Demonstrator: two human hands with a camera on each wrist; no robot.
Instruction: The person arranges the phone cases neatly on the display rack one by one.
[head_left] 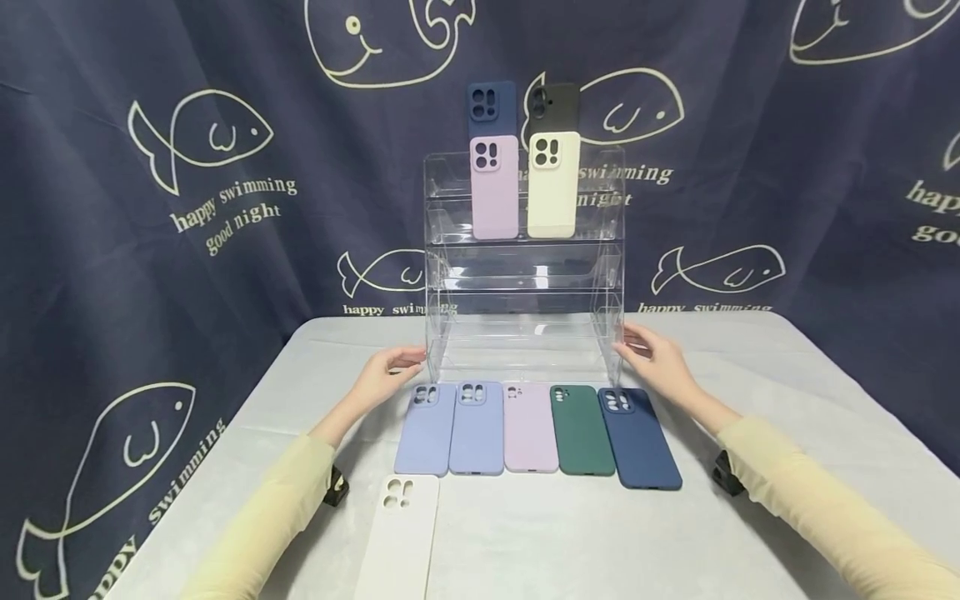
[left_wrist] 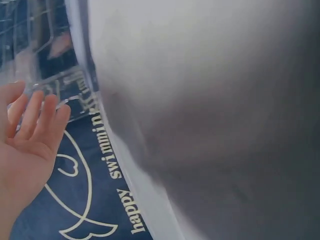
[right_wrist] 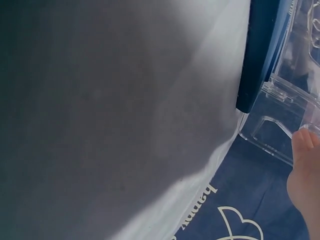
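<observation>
Two Hands Were at the Sides of a Clear Rack

The clear rack [head_left: 525,283] stood upright on the tabletop [head_left: 540,533], near the back. The left hand [head_left: 387,377] was at its left side. Its fingers [left_wrist: 49,115] were loose and nearly straight, with the thumb apart, and they had hold of nothing. I could not tell if the tips touched the rack. The right hand [head_left: 660,365] was at the other side, with its fingertips against the clear wall. Those fingers were a little bent and loose, with a gap next to the thumb.

High on the rack, a blue case [head_left: 492,127] and a black case [head_left: 562,117] stood at the back. A lilac case [head_left: 495,196] and a cream case [head_left: 552,196] stood lower, in front of them.

Just in front of the rack, five phone cases lay flat in a row. From left to right came a light blue case [head_left: 426,437], another light blue case [head_left: 477,437], a pink case [head_left: 531,433], a green case [head_left: 583,433] and a dark blue case [head_left: 642,446]. A white case [head_left: 400,542] lay nearer the person, on the left.

Behind everything hung a dark blue curtain [head_left: 225,333] with fish and words on it.
</observation>
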